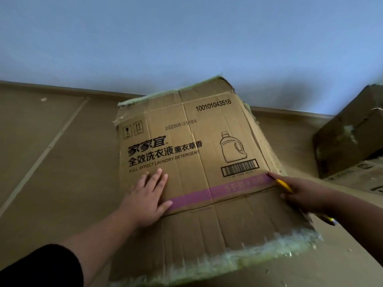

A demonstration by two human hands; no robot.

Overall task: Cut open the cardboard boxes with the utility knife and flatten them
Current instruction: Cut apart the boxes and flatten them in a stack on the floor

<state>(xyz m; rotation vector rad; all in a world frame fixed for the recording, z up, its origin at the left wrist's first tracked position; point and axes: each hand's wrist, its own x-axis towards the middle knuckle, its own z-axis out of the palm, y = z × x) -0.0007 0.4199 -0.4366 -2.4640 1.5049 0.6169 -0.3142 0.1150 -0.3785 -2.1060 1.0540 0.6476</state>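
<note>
Two hands work a detergent box [186, 162] lying on the cardboard-covered floor [51, 152]: the left hand [145, 195] presses flat, fingers straight. The right hand [300, 195] grips the utility knife [284, 184], its tip at the right end of the purple tape [217, 192], which runs leftward toward the left hand.

bare room, likely a home: plain wall [186, 38], floor covered in cardboard sheets [51, 152]

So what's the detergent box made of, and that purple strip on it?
Detergent box: matte brown corrugated cardboard, judging by its creases and ribbed flaps. Purple strip: probably plastic packing tape, slightly glossy and laid along the seam, though printed paper is possible.
</note>
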